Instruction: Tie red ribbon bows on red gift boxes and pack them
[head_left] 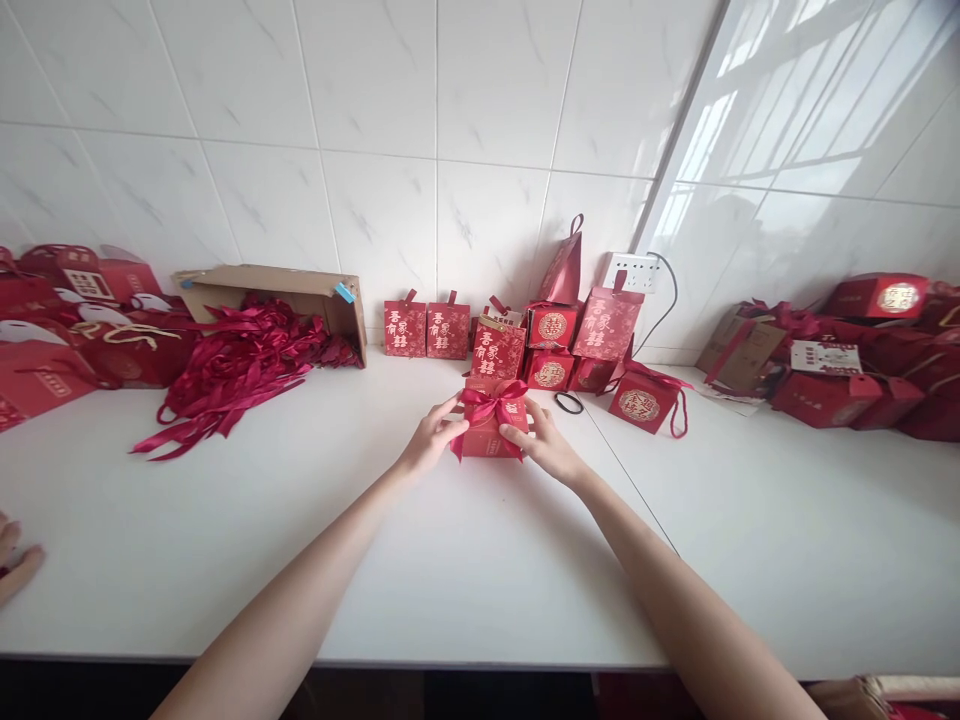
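Note:
Between my two hands stands a small red gift box (484,441) on the white table, with a crimson ribbon bow (495,403) tied at its top. My left hand (435,435) grips the box's left side, fingers bent around the edge. On the opposite side, my right hand (550,440) holds the box, its thumb on the front near the bow. Right behind it is another red box (498,350) with pale lettering. A black ring-shaped band (568,403) lies to the right, near a red box with a gold round emblem (637,398).
A cardboard box (277,283) on its side spills crimson ribbons (240,365). Red boxes (97,320) crowd the far left, and more boxes (855,390) pile up at right. A power strip (631,271) leans by the tiled wall. Another person's hand (16,560) shows at the left edge.

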